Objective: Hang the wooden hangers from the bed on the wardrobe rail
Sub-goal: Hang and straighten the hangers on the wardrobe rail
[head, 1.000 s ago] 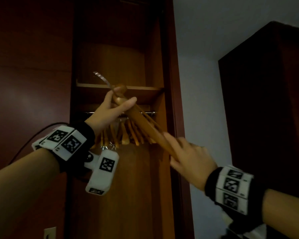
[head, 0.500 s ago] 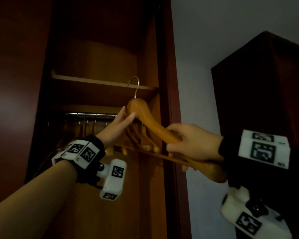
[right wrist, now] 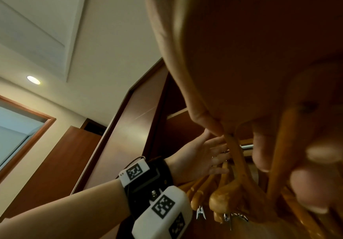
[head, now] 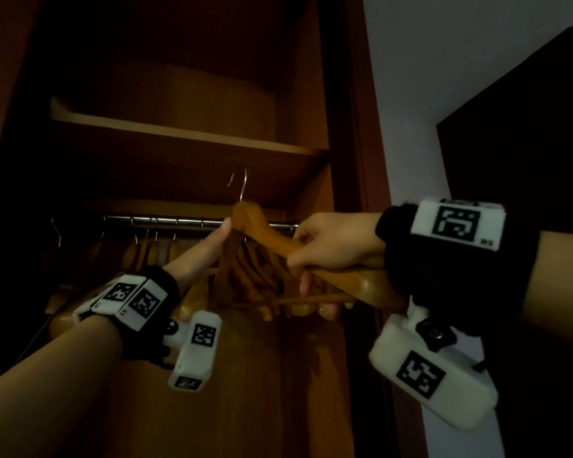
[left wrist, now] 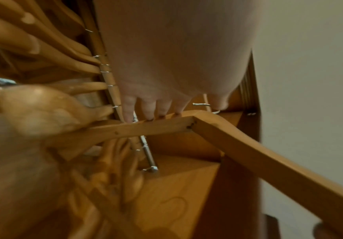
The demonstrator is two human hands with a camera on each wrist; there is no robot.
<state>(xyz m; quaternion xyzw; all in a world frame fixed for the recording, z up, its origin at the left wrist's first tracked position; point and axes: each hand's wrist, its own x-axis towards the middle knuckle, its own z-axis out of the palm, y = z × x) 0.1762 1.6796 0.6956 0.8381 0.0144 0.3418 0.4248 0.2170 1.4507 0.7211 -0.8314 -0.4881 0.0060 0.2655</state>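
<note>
A wooden hanger [head: 262, 226] with a metal hook [head: 240, 185] stands upright in front of the wardrobe rail [head: 166, 220], its hook above rail height. My right hand [head: 331, 246] grips the hanger's right arm and its lower bar. My left hand [head: 212, 246] has straight fingers touching the hanger's neck. In the left wrist view the fingertips [left wrist: 150, 113] rest on top of the hanger [left wrist: 238, 145] near the rail [left wrist: 149, 155]. The right wrist view shows my right hand [right wrist: 258, 145] curled round the hanger [right wrist: 234, 153]. Several wooden hangers [head: 245, 276] hang on the rail.
A wooden shelf [head: 179, 130] runs just above the rail, leaving a low gap. The wardrobe's side panel [head: 344, 160] stands right of the rail's end. A dark open door [head: 526, 127] is at the far right, with white wall [head: 411, 94] between.
The hanger turned from tilted to upright and rose, its hook now above the rail. My right hand took a grip on its right arm. My left hand's fingers straightened off the neck.
</note>
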